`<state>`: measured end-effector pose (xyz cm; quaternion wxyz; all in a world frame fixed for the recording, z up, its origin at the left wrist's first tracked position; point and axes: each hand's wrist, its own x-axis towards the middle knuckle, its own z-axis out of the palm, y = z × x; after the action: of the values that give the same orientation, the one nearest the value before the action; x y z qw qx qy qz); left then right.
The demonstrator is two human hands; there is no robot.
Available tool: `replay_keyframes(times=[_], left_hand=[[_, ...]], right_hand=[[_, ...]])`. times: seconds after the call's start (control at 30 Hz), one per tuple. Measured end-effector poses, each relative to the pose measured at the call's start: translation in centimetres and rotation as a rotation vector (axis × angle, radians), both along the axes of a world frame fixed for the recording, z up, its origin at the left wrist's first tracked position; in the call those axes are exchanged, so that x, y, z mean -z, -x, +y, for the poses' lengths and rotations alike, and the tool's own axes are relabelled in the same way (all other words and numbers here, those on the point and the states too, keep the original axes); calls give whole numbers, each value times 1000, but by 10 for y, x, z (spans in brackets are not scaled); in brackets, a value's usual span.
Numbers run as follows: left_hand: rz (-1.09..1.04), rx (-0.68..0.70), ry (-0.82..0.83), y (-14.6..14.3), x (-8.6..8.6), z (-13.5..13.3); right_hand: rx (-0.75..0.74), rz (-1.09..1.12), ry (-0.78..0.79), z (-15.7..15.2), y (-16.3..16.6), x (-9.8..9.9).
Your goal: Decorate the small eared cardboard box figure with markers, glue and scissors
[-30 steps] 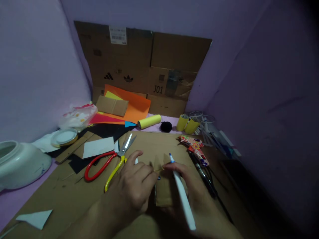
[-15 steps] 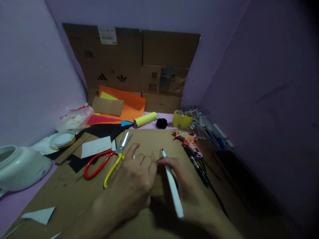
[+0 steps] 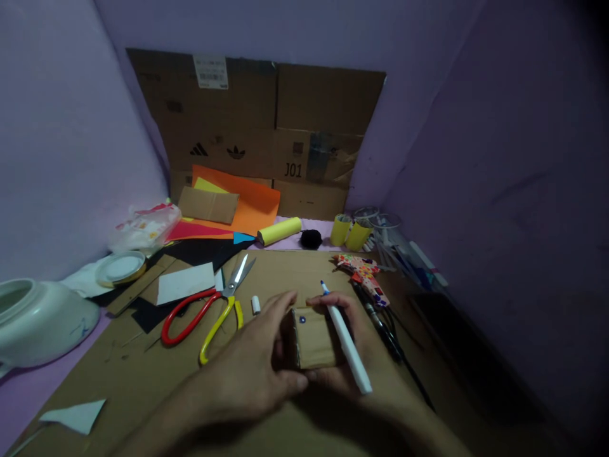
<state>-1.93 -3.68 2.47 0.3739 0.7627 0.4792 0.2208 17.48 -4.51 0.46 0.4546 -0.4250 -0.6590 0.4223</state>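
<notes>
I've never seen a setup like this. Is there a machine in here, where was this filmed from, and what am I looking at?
There is no robot: these are a person's bare hands, filmed by one camera worn on the head, looking forward and down. The right hand holds a white marker, blue tip up, and its fingers also grip a small cardboard piece. The left hand is cupped at that piece's left side; whether it grips too is hard to see.

Around them, on a cardboard sheet, lie scissors with red and yellow handles, a small white cylinder, and a flower-patterned, gun-shaped tool. Farther back are a yellow tube and a black ball.
</notes>
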Motion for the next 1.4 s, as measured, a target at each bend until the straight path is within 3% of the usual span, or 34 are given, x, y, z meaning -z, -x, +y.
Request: replay_keyframes(times=[0.17, 0.43, 0.67, 0.97, 1.2, 1.4], left_hand=[[-120, 2, 5, -13, 14, 0], [-165, 31, -26, -13, 16, 3], [-54, 1, -127, -12, 16, -1], [93, 9, -99, -17, 8, -8], [79, 30, -159, -18, 8, -8], [68, 26, -134, -18, 9, -8]], right_hand=[[-14, -29, -57, 1, 1, 2], [-51, -44, 3, 2, -15, 3], [273, 163, -172, -14, -17, 1], [438, -18, 9, -24, 10, -4], [468, -76, -204, -27, 16, -9], [306, -135, -342, -23, 13, -9]])
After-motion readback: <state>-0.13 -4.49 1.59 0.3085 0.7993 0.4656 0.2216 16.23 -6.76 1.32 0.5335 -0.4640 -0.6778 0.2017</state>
